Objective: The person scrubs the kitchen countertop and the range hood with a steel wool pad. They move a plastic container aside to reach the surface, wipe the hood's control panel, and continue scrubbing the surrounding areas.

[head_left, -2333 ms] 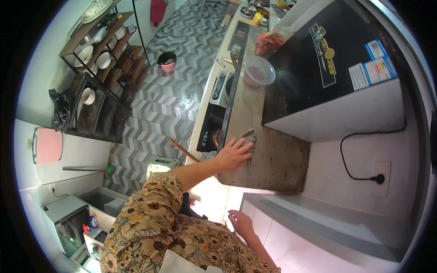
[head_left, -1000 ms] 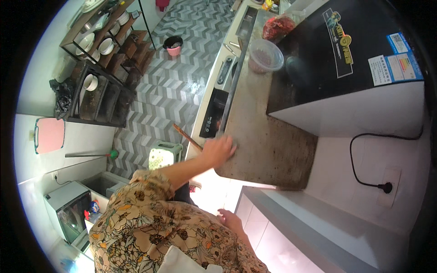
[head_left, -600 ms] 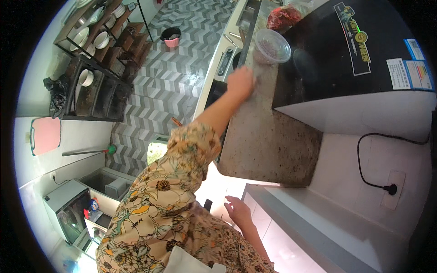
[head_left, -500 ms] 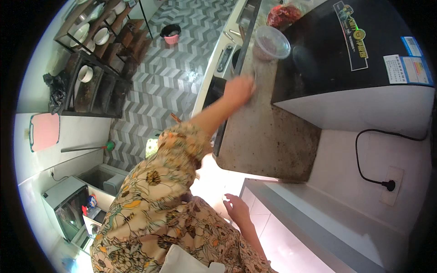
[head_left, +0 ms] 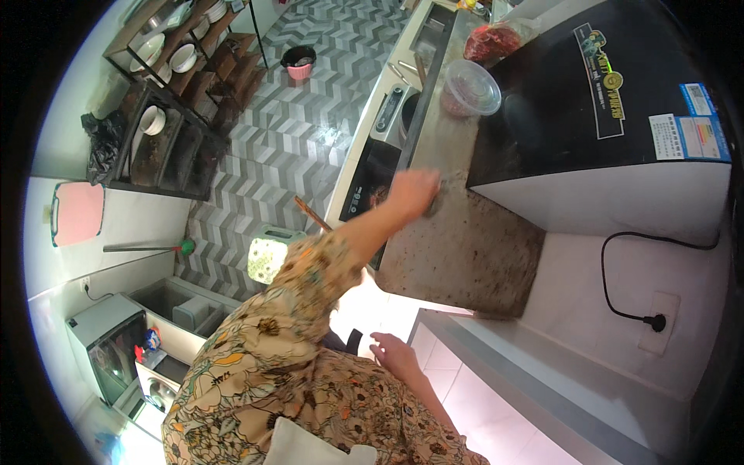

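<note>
My left hand [head_left: 415,192] is closed, blurred by motion, and low over the grey-brown countertop [head_left: 457,263]. A greyish edge shows beside its fingers, but I cannot make out what it is. Farther along the counter stands a clear round plastic tub [head_left: 470,89] with reddish contents. Behind that lies a clear bag of red food [head_left: 492,43]. My right hand [head_left: 395,353] hangs in the air below the counter's near end, fingers apart and a little bent, holding nothing.
A large black-and-white appliance [head_left: 558,85] borders the counter on the right. Left of my left hand are a black cooktop [head_left: 372,174] and a wooden stick [head_left: 311,212]. A pale green lidded bin [head_left: 267,260] stands on the floor; a shelf rack [head_left: 182,101] is far left.
My left hand has slid nearer to me along the countertop, away from the tub. My right hand has shifted slightly left. The whole view has tilted a little.
</note>
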### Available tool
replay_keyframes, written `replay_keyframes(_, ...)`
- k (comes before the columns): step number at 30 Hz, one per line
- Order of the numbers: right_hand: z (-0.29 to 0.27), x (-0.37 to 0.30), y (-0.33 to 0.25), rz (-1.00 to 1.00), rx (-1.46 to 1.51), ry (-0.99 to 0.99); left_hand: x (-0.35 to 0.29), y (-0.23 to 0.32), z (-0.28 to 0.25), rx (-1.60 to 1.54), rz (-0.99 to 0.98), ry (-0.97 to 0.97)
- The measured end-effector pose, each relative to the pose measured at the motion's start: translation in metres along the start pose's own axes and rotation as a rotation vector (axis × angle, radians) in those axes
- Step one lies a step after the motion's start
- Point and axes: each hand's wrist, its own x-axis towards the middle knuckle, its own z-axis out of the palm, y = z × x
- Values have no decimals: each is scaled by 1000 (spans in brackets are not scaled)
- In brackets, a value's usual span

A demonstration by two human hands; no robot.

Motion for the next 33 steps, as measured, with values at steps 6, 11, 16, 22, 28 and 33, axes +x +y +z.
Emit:
replay_keyframes(6,-2,0,6,35,68,237,26,1,13,41,39,171)
replay_keyframes(11,18,-16,-6,115,115,32,-77,20,-20,87,223,60)
replay_keyframes(16,34,-22,-1,-3,139,40,-136,38,-46,-23,315,-73)
replay_keyframes(22,-17,-2,-8,23,27,202,-19,6,-8,71,214,18)
replay_keyframes(28,-30,1,-19,48,47,303,11,-1,6,94,145,199)
replay_keyframes(33,-16,-3,-28,42,221,351,-79,35,-35,163,190,-353)
